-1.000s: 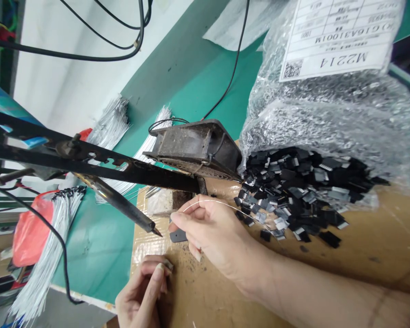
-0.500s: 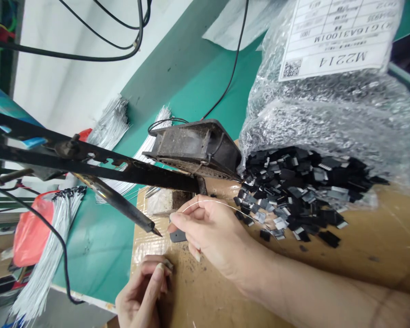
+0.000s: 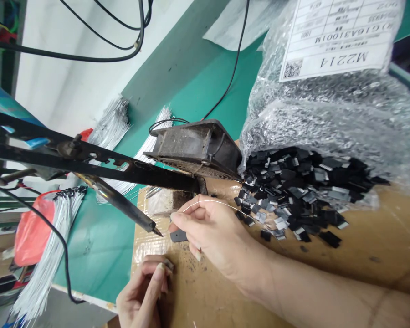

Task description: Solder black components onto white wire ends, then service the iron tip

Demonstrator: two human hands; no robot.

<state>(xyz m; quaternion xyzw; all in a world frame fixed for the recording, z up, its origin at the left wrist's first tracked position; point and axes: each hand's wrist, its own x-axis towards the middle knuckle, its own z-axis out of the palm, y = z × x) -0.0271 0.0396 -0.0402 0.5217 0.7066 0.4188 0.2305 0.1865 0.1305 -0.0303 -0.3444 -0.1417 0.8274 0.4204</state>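
Observation:
My right hand [image 3: 215, 232] is closed, pinching a thin pale wire [image 3: 213, 200] between thumb and forefinger. The wire arcs back over the knuckles toward a pile of small black parts with silvery pins [image 3: 287, 196]. Beneath these fingers a dark flat block with a small hole [image 3: 178, 235] partly shows. Lower left, my left hand [image 3: 145, 289] is closed on a small dark piece [image 3: 169, 264] at its fingertips, mostly hidden. Between the hands and to the left, the soldering iron [image 3: 123, 205] points its tip near the dark block, without visible contact with either hand.
A black metal bar [image 3: 150, 175] holds the iron from the left. Behind the right hand stands a dusty fan [image 3: 194, 143]. A labelled bubble-wrap bag [image 3: 328, 109] lies behind the pile. Bundles of white wires [image 3: 51, 246] are at left. Brown board [image 3: 205, 300] covers the green mat [image 3: 95, 246].

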